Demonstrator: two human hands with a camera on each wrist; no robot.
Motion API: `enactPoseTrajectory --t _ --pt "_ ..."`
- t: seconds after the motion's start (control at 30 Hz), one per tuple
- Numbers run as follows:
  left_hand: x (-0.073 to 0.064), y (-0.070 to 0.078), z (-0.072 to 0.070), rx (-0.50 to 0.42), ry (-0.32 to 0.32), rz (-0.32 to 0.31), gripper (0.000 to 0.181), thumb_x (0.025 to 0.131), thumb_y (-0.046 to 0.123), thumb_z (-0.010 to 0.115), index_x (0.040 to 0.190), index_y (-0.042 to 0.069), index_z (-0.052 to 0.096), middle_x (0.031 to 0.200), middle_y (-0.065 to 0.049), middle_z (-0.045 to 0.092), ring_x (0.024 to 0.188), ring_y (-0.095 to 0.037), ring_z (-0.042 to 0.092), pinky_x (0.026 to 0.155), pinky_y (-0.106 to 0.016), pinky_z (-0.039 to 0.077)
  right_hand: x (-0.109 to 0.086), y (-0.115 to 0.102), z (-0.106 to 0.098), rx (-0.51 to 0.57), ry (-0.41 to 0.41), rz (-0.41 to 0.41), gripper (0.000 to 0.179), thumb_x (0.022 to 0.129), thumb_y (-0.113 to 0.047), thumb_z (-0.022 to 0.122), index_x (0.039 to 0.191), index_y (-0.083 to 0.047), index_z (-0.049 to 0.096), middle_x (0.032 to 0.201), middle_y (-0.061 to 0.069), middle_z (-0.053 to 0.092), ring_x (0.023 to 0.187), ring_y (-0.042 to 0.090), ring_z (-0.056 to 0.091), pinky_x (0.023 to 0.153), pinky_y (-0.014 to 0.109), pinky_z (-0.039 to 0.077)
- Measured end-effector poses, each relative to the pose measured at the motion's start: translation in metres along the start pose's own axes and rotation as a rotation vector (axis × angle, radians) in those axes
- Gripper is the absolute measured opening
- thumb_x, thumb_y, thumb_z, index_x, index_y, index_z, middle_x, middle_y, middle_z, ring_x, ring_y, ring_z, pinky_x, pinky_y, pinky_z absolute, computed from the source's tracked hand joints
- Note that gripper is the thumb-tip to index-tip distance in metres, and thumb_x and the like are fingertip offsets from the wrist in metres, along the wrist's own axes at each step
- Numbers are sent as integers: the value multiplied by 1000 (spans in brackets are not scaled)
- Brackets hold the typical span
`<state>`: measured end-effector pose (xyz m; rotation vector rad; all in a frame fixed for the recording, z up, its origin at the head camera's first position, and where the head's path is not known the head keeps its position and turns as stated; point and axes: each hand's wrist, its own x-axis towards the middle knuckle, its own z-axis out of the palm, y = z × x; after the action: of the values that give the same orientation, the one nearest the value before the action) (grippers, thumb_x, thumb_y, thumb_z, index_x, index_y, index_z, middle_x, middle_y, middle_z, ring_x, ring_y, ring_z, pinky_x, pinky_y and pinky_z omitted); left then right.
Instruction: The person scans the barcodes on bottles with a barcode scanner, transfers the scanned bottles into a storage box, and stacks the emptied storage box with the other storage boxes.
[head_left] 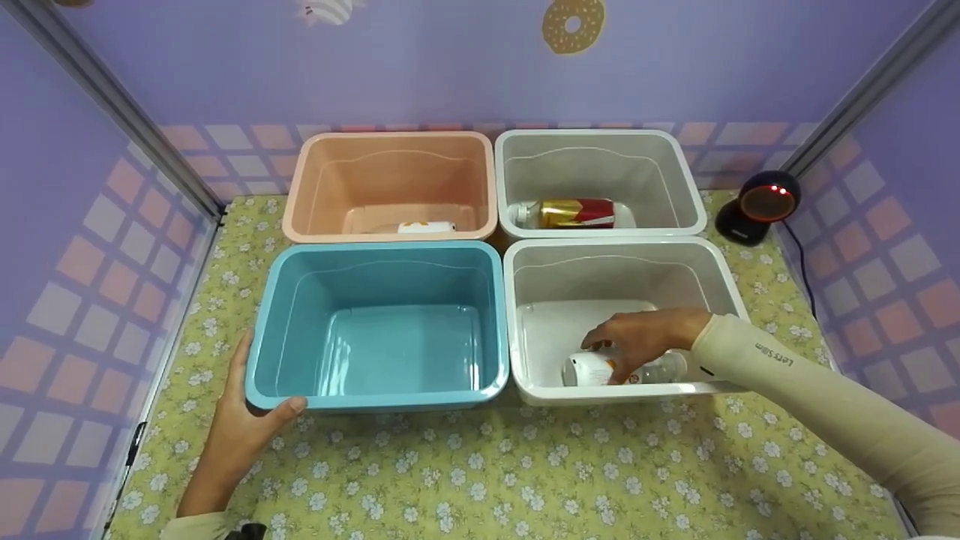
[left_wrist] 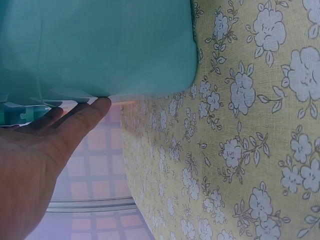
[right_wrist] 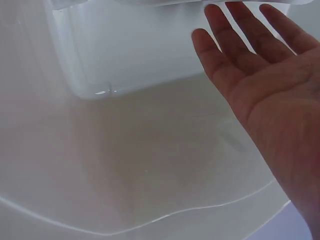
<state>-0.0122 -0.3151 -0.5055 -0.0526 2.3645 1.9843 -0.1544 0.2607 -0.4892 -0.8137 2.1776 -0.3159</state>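
Observation:
In the head view my left hand [head_left: 244, 420] grips the near left corner of a blue plastic bin [head_left: 375, 401], thumb on its front rim and fingers against the left side. The left wrist view shows those fingers [left_wrist: 82, 120] just under the rim. My right hand [head_left: 637, 341] reaches down into the near right white bin [head_left: 622, 251], over a white can [head_left: 589, 370] lying on its side. A clear plastic bottle [head_left: 666, 367] lies beside the can, partly behind the hand. In the right wrist view the fingers [right_wrist: 235, 50] are spread and fairly straight, their tips by a white edge.
Behind stand an orange bin [head_left: 390, 142] with a white can [head_left: 426, 227] and a grey-white bin [head_left: 592, 136] with a gold-and-red can [head_left: 577, 214] and a clear bottle [head_left: 523, 214]. A black scanner [head_left: 757, 206] with a cable stands at the right. Flowered cloth [head_left: 465, 480] covers the table.

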Motion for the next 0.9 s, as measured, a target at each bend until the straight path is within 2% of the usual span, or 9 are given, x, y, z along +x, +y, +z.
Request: enactPoseTrajectory --t 0.13,0.27,0.47,0.57,0.7,0.9 --pt "1 0 0 2 -3 3 115 98 4 79 177 42 5 180 -25 12 148 -55 40 98 -21 59 0 5 1 24 -48 35 71 88 -29 95 150 -8 66 137 4 72 121 21 67 104 47 57" --pt "1 1 1 -10 -3 3 115 98 3 78 177 42 5 180 -24 13 148 -53 39 98 -20 58 2 7 -1 62 -80 32 64 89 -25 95 145 -9 69 129 0 73 111 16 67 97 43 58" --pt "2 1 2 -26 -11 -2 115 98 3 77 177 43 5 180 -23 11 149 -53 39 98 -21 59 2 8 0 53 -92 23 53 88 -20 95 135 -7 73 117 -3 75 99 11 66 89 39 59" --pt "2 0 2 -23 -9 -2 115 98 3 78 177 44 5 180 -24 12 148 -54 40 99 -23 59 3 7 0 32 -63 33 53 87 -22 96 132 -7 72 114 -3 74 95 11 65 87 39 58" --pt "2 1 2 -23 -4 2 115 98 3 78 177 45 6 179 -26 14 148 -56 40 99 -25 59 3 4 -4 6 18 37 65 86 -27 98 136 -3 64 116 1 71 96 13 63 88 39 57" --pt "0 1 1 -26 -3 1 114 99 3 77 177 45 5 180 -23 12 151 -55 36 99 -22 59 -1 -3 -14 39 106 -25 64 86 -25 97 134 -3 60 121 5 71 100 15 63 92 41 56"
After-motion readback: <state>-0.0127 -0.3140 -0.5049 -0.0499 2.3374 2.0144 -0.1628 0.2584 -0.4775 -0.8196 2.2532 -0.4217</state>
